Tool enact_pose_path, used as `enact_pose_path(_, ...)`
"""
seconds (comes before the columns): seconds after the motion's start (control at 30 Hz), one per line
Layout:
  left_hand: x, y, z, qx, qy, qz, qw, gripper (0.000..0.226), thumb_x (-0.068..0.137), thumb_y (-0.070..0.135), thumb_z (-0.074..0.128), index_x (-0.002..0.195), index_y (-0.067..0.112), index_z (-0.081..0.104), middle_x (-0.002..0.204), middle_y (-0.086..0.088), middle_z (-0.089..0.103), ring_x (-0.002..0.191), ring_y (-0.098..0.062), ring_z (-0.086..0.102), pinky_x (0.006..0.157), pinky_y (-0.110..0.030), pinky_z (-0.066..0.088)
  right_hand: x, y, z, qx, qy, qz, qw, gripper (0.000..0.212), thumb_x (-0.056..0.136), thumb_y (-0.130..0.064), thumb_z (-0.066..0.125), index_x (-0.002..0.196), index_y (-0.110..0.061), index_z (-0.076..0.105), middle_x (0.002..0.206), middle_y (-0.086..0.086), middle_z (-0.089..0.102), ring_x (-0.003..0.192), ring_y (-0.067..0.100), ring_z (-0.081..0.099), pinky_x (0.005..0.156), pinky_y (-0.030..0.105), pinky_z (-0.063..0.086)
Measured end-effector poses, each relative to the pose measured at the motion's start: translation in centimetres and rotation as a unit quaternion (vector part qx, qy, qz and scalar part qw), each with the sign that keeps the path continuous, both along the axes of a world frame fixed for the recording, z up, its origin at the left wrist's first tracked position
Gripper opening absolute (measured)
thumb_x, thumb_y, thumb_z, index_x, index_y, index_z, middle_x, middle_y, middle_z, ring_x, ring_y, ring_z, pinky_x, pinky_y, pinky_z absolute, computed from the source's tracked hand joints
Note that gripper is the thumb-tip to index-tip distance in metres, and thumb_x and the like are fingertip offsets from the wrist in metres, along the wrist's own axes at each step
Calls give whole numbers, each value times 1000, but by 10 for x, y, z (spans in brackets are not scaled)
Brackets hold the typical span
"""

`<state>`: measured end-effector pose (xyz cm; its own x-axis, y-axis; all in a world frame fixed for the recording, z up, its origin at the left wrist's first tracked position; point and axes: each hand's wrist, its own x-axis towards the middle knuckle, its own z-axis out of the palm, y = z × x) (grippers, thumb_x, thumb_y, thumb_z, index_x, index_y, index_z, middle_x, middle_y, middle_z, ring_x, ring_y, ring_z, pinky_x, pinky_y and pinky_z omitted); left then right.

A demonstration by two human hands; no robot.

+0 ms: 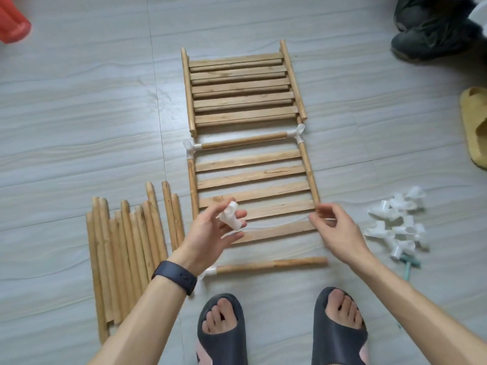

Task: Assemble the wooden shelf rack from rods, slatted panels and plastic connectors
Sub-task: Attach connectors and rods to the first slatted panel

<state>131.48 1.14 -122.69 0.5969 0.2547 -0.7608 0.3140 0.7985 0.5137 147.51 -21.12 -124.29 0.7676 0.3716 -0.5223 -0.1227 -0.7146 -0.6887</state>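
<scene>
My left hand [210, 234] holds a white plastic connector [230, 216] in its fingertips above the near slatted panel [250, 180]. My right hand [334, 230] pinches the near end of that panel's right side rod [309, 175]. A cross rod [245, 140] joins two white connectors [297, 133] at the panel's far end. Another rod [271, 264] with a connector on its left end lies on the floor just before my feet. More slatted panels [242, 88] are stacked farther away.
A bundle of loose rods [126, 246] lies at my left. A heap of white connectors [400, 222] sits at the right with a small teal mallet [408, 264]. My feet in dark slippers [221, 330] are below. A yellow slipper [474, 127], dark cloth and a red object border the tiled floor.
</scene>
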Motion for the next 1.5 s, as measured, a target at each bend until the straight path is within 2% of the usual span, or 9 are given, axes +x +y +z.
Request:
enact_pose_path(0.13, 18, -42, -1, -123, -91, 7, 988, 47, 96, 35, 54, 133, 6, 54, 127, -20, 65, 110, -30, 64, 104, -41, 47, -41, 9, 41, 163, 217, -74, 960, 38, 91, -37, 60, 125, -21, 61, 110, 6, 74, 98, 24, 73, 82, 35, 57)
enact_pose_path(0.27, 31, -75, -26, -34, -78, -53, 995, 33, 102, 31, 49, 129, 14, 57, 126, -5, 69, 110, -19, 65, 96, -37, 48, -53, 4, 35, 177, 279, -101, 938, 29, 97, -32, 57, 123, -23, 64, 110, 7, 75, 99, 26, 73, 89, 36, 55)
enact_pose_path(0.67, 30, -127, -63, 170, 30, -164, 971, 16, 98, 21, 62, 113, 20, 64, 92, 1, 73, 79, -7, 70, 68, -16, 50, -39, -39, -9, 136, 280, -231, 922, 21, 99, -19, 59, 118, -14, 68, 95, 2, 75, 91, 19, 73, 87, 32, 55)
enact_pose_path(0.83, 28, -136, -70, 271, 36, -169, 947, 14, 96, 27, 64, 108, 34, 63, 107, 9, 69, 92, -17, 70, 85, -32, 55, -33, -39, -15, 153, 334, -211, 906, 32, 96, -13, 64, 128, -14, 60, 106, 11, 74, 102, 26, 71, 91, 34, 57)
enact_pose_path(0.97, 28, -137, -67, 347, 12, -183, 920, 19, 97, 25, 62, 111, 39, 61, 109, 22, 66, 92, -2, 64, 79, -19, 50, -27, -37, -18, 175, 363, -240, 883, 41, 91, 6, 62, 129, -9, 56, 102, 14, 76, 100, 24, 72, 84, 27, 58)
enact_pose_path(1.13, 26, -140, -68, 366, -17, -197, 909, 20, 98, 22, 61, 114, 34, 61, 105, 22, 68, 98, 0, 64, 74, -14, 46, -20, -35, -15, 198, 445, -280, 827, 32, 97, -21, 61, 125, -7, 63, 120, 24, 69, 113, 34, 67, 103, 39, 49)
enact_pose_path(1.27, 25, -139, -71, 401, -11, -216, 890, 22, 97, 19, 60, 115, 31, 61, 106, 19, 67, 97, 1, 61, 73, -9, 40, -17, -41, -18, 166, 411, -215, 870, 33, 96, -27, 61, 122, -8, 67, 118, 18, 71, 104, 28, 68, 93, 36, 50)
enact_pose_path(1.33, 22, -138, -80, 473, -8, -244, 847, 24, 97, 20, 59, 118, 30, 59, 110, 17, 65, 101, -3, 59, 79, -14, 42, -14, -46, -19, 151, 396, -179, 888, 31, 93, -24, 64, 119, -8, 70, 113, 13, 73, 101, 21, 68, 89, 31, 50)
enact_pose_path(1.5, 12, -130, -108, 669, 46, -451, 588, 46, 78, 28, 76, 119, 24, 59, 108, 3, 61, 96, -24, 58, 74, -37, 48, 1, -75, -31, 163, 312, -273, 895, 49, 74, -18, 79, 117, 1, 68, 110, 14, 73, 103, 21, 68, 90, 29, 52)
